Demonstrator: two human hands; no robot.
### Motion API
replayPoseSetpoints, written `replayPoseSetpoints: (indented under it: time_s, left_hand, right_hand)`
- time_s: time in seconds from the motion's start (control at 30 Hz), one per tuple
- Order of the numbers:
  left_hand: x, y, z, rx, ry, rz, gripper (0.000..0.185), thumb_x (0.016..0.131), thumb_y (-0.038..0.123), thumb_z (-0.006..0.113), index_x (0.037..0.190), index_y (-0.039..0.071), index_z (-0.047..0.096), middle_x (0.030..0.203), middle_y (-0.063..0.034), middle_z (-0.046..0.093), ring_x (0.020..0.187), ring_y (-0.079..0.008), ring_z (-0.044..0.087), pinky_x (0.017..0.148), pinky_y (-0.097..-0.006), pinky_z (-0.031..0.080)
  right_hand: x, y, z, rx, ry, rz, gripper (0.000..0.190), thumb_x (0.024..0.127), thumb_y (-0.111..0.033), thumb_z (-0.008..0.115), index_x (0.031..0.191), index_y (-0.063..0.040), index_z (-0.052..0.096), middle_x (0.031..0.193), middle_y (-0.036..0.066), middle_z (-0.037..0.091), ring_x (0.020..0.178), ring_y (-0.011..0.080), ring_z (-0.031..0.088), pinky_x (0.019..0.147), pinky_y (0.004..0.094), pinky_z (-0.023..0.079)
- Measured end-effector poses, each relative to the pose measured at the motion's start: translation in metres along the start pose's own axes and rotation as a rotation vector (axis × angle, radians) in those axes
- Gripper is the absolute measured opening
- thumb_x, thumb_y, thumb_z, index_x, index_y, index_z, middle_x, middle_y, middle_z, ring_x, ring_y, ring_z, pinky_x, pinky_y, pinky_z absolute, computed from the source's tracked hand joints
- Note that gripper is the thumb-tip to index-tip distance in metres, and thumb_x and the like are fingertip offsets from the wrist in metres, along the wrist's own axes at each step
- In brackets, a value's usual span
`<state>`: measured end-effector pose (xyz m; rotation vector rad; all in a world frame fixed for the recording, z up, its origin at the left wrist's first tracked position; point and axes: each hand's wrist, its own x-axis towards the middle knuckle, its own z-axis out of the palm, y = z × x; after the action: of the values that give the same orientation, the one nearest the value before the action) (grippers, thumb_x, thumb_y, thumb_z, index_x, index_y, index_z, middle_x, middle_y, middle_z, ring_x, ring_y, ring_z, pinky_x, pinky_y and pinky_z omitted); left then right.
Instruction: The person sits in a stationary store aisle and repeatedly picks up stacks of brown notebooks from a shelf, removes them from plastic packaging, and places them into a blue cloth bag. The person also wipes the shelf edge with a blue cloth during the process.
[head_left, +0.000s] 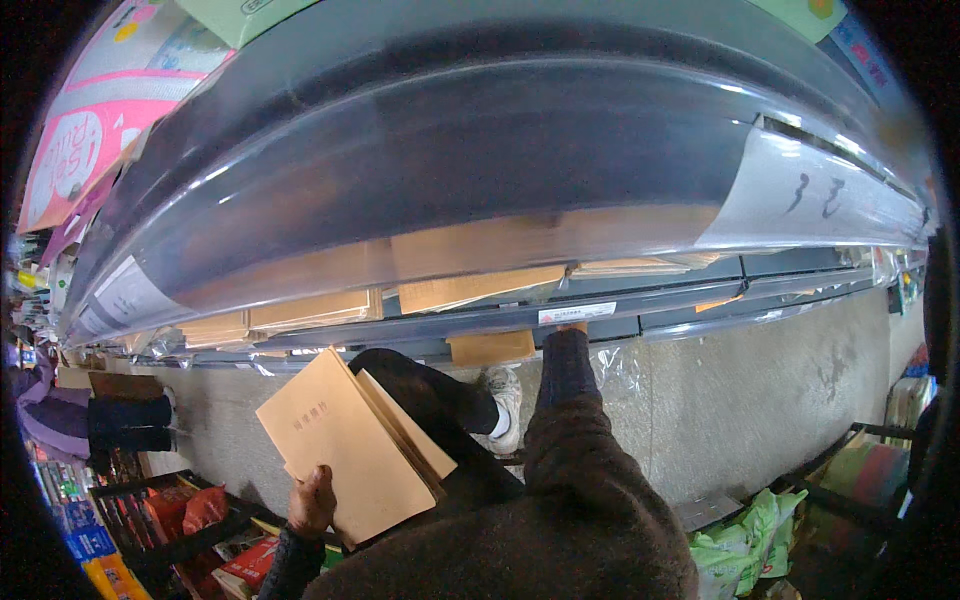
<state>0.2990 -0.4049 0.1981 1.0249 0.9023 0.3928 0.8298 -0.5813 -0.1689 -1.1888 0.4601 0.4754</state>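
My left hand (311, 501) grips a small stack of kraft-covered notebooks (360, 457) at their lower left edge, thumb on top. The top cover bears printed writing. One notebook (409, 424) juts out at an angle from under the others, above my dark-trousered leg. My right arm reaches forward into the lower shelving. Only a sliver of my right hand (574, 327) shows at the shelf's label strip (577, 312); its fingers are hidden. Beside it, a kraft notebook (491, 349) sticks out from a lower level. More kraft notebooks (480, 289) lie stacked on the shelf above.
A grey metal shelf (525, 150) with a clear plastic front strip spans the view ahead. Behind me at right are green plastic packages (746, 547) and a dark-framed rack (847, 480). A crate of red goods (165, 517) stands at left. Farther left is another person (97, 416).
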Motion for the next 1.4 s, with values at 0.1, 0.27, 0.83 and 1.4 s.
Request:
replayPoseSetpoints:
  time_s: [0.1, 0.27, 0.83, 1.4]
  left_hand:
    - [0.001, -0.013, -0.015, 0.007, 0.006, 0.012, 0.031, 0.093, 0.016, 0.059, 0.119, 0.003, 0.05, 0.11, -0.0044, 0.056, 0.106, -0.0172, 0.051, 0.1, -0.0323, 0.039]
    - [0.001, -0.007, 0.002, -0.019, 0.127, -0.058, 0.037, 0.093, 0.015, 0.059, 0.126, 0.002, 0.047, 0.112, -0.0043, 0.056, 0.107, -0.0176, 0.051, 0.101, -0.0329, 0.039]
    - [0.003, -0.015, -0.017, 0.402, -0.195, 0.065, 0.051, 0.1, 0.031, 0.049, 0.139, -0.002, 0.039, 0.136, -0.0152, 0.05, 0.125, -0.0272, 0.049, 0.109, -0.0417, 0.038]
    - [-0.039, 0.012, 0.018, 0.253, -0.317, 0.055, 0.047, 0.104, 0.024, 0.038, 0.135, -0.01, 0.041, 0.142, -0.0177, 0.045, 0.132, -0.0227, 0.042, 0.115, -0.0369, 0.028]
  right_hand:
    - [-0.001, -0.008, 0.007, 0.095, -0.027, 0.074, 0.024, 0.087, -0.017, 0.064, 0.111, -0.013, 0.06, 0.098, 0.006, 0.063, 0.092, 0.0213, 0.063, 0.075, 0.0378, 0.052]
    - [-0.016, -0.004, 0.01, 0.216, -0.082, 0.072, 0.025, 0.087, -0.014, 0.064, 0.111, -0.014, 0.06, 0.098, 0.006, 0.063, 0.092, 0.0203, 0.064, 0.072, 0.0358, 0.053]
    - [-0.326, -0.117, -0.179, 0.213, -0.23, 0.073, 0.055, 0.088, -0.014, 0.068, 0.135, -0.004, 0.042, 0.126, 0.013, 0.057, 0.113, 0.0293, 0.06, 0.093, 0.0484, 0.054]
    - [-0.47, -0.176, -0.231, 0.314, -0.22, -0.028, 0.077, 0.079, -0.03, 0.075, 0.143, -0.007, 0.039, 0.136, 0.013, 0.053, 0.12, 0.0315, 0.057, 0.097, 0.0486, 0.052]
